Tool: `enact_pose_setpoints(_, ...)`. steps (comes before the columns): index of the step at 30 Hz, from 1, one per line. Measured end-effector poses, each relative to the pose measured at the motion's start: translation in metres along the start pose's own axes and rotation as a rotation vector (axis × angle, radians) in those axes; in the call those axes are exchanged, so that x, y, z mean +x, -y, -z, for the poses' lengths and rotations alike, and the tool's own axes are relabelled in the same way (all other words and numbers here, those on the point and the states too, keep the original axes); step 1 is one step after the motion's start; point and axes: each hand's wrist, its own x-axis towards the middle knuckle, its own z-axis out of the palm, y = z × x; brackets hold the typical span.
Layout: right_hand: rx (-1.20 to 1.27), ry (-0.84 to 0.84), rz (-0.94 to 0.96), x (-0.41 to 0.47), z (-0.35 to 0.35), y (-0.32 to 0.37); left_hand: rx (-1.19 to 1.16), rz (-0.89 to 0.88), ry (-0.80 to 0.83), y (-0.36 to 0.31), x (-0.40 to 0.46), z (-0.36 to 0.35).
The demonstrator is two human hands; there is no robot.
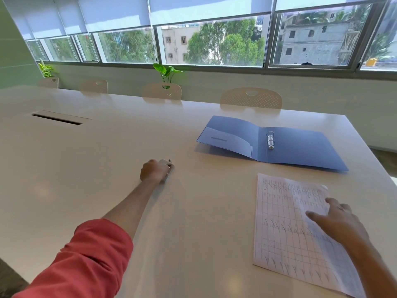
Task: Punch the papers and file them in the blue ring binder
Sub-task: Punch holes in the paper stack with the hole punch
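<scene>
White table (107, 168): papers (285, 222) under spread right fingers (318, 218), punch (166, 166) within curled left fingers (154, 171).

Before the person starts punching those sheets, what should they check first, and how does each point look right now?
1. Punch in hand: the left hand is closed around a small white object, probably the hole punch; mostly hidden. Cannot tell.
2. Papers held steady: the right hand lies flat on the papers. Ok.
3. Papers squared into one stack: the edges look roughly aligned, but the sheet count is unclear. Cannot tell.
4. Blue ring binder open and ready: it lies open flat on the table. Ok.
5. Binder rings opened to take sheets: too small to judge. Cannot tell.
</scene>
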Motion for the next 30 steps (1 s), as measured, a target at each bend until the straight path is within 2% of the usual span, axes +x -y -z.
enact_pose_setpoints(7,-0.009,-0.011,0.000,0.002,-0.003,-0.004,-0.213,0.060,-0.022,-0.005,-0.003,0.001)
enact_pose_setpoints(12,0.011,-0.007,0.001,0.003,-0.002,-0.005,-0.389,0.111,0.022,-0.011,-0.002,-0.002)
enact_pose_setpoints(15,0.039,-0.009,0.003,0.003,-0.001,-0.006,-0.502,0.126,0.092,-0.017,-0.003,-0.006)
enact_pose_setpoints(23,0.084,-0.022,0.015,0.007,0.004,-0.007,-1.002,0.151,0.359,-0.051,-0.048,-0.019)
enact_pose_setpoints(30,0.094,-0.023,0.041,0.018,0.013,-0.007,-1.145,0.200,0.582,-0.077,-0.102,-0.045)
